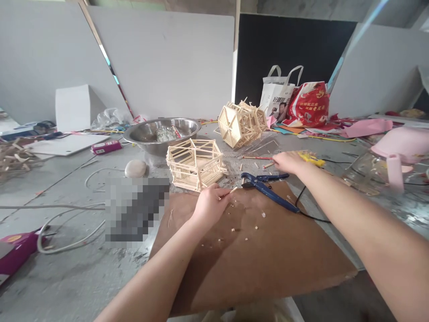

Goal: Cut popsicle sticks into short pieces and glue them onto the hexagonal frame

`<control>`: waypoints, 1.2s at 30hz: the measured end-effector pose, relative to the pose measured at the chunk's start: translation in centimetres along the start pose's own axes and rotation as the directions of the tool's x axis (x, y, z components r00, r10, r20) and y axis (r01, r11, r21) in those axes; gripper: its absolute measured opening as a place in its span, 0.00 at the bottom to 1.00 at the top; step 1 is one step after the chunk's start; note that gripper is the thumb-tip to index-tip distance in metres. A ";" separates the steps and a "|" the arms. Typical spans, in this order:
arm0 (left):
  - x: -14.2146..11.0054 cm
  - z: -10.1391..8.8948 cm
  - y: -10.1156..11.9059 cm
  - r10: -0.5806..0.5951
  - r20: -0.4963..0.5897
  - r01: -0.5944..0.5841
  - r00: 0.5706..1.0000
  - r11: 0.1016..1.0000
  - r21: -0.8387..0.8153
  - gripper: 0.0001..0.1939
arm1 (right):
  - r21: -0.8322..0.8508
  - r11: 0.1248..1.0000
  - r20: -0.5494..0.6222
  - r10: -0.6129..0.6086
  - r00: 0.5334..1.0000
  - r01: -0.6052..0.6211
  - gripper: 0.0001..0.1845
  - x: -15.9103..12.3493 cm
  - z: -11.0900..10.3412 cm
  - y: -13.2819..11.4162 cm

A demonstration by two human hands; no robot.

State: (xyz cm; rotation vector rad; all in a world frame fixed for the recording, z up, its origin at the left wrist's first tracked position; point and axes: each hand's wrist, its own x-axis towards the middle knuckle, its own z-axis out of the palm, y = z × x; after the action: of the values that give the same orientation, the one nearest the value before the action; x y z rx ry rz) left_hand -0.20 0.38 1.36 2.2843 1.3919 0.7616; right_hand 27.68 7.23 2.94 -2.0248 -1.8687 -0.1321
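Note:
My left hand (pixel 210 206) pinches a short, thin wooden stick (pixel 233 190) above a brown board (pixel 261 264). Just beyond it sits a hexagonal frame of wooden sticks (pixel 196 165), its top side open. My right hand (pixel 288 162) is closed at the end of a thin red pencil (pixel 256 158), its fingertips partly hidden. Blue-handled pliers (pixel 268 190) lie between my hands, partly over the board's far edge. Behind my right hand shows a yellow tool (pixel 312 159), perhaps a glue gun.
A larger stick model (pixel 239 123) stands farther back, beside a steel basin (pixel 162 129). Wood crumbs dot the board. Cables cross the table on the left, near a white rounded object (pixel 135 168). A clear jug with pink lid (pixel 395 152) is at right; bags (pixel 308 105) stand behind.

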 end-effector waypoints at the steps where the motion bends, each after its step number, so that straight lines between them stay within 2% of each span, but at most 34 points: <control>1: 0.1 0.0 0.0 -0.006 0.005 0.006 1.000 0.999 -0.054 0.12 | 0.021 0.999 -0.014 -0.028 1.000 0.028 0.07 0.1 -0.4 -0.4; 3: 0.1 0.1 -0.1 -0.024 0.028 0.028 0.999 0.987 -0.160 0.14 | 0.179 0.980 -0.044 -0.078 0.996 0.084 0.09 -0.1 -1.2 -1.5; 4: 0.2 0.2 -0.2 -0.042 0.045 0.050 0.998 0.976 -0.211 0.14 | 0.349 0.933 -0.074 -0.069 0.995 0.091 0.09 -0.5 -1.6 -2.2; 5: 0.2 0.4 -0.3 -0.067 0.063 0.081 0.996 0.962 -0.262 0.15 | 0.563 0.823 -0.072 -0.046 0.996 0.079 0.10 -1.1 -1.8 -3.1; 6: 0.2 0.5 -0.3 -0.096 0.083 0.117 0.992 0.942 -0.314 0.15 | 0.742 0.668 -0.033 -0.033 0.999 0.047 0.10 -1.9 -1.8 -4.0; 7: 0.2 0.7 -0.3 -0.124 0.103 0.154 0.987 0.917 -0.367 0.14 | 0.853 0.522 0.026 -0.043 0.999 0.000 0.10 -2.8 -1.8 -4.9; 9: 0.1 1.0 -0.3 -0.161 0.136 0.206 0.978 0.866 -0.456 0.14 | 0.942 0.319 0.141 -0.109 0.984 -0.100 0.10 -4.7 -1.2 -6.7; 12: 0.1 1.2 -0.2 -0.150 0.154 0.206 0.977 0.855 -0.477 0.13 | 0.963 0.180 0.234 -0.198 0.952 -0.200 0.10 -7.0 0.0 -8.6; 16: 0.1 1.3 -0.2 -0.101 0.163 0.159 0.981 0.904 -0.397 0.13 | 0.961 0.179 0.251 -0.251 0.935 -0.210 0.09 -8.2 0.9 -9.6; 21: 0.0 1.5 -0.4 -0.111 0.231 0.187 0.967 0.922 -0.340 0.14 | 0.954 0.189 0.278 -0.270 0.922 -0.232 0.09 -8.5 1.1 -9.4; 28: -0.1 1.6 -0.2 -0.107 0.329 0.248 0.938 0.871 -0.423 0.16 | 0.958 0.138 0.281 -0.272 0.921 -0.252 0.09 -8.8 2.1 -9.4; 30: -0.2 1.5 0.0 -0.102 0.348 0.263 0.932 0.850 -0.457 0.16 | 0.964 0.099 0.264 -0.260 0.929 -0.246 0.12 -8.8 2.4 -9.5; 33: -0.2 1.3 0.4 -0.083 0.417 0.309 0.905 0.802 -0.512 0.15 | 0.975 0.056 0.222 -0.237 0.946 -0.215 0.22 -8.8 2.7 -9.6; 35: -0.2 1.1 0.7 -0.076 0.459 0.341 0.885 0.777 -0.529 0.13 | 0.984 0.073 0.178 -0.229 0.957 -0.165 0.26 -8.9 2.9 -9.6; 36: -0.2 1.1 0.8 -0.075 0.470 0.352 0.879 0.768 -0.535 0.13 | 0.986 0.102 0.154 -0.232 0.961 -0.133 0.24 -8.9 2.9 -9.6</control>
State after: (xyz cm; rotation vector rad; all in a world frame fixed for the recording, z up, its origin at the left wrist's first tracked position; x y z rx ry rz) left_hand 0.94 -0.14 0.93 1.6093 0.9898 0.4916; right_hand 16.77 0.28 -0.57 -0.9135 -1.3541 1.2004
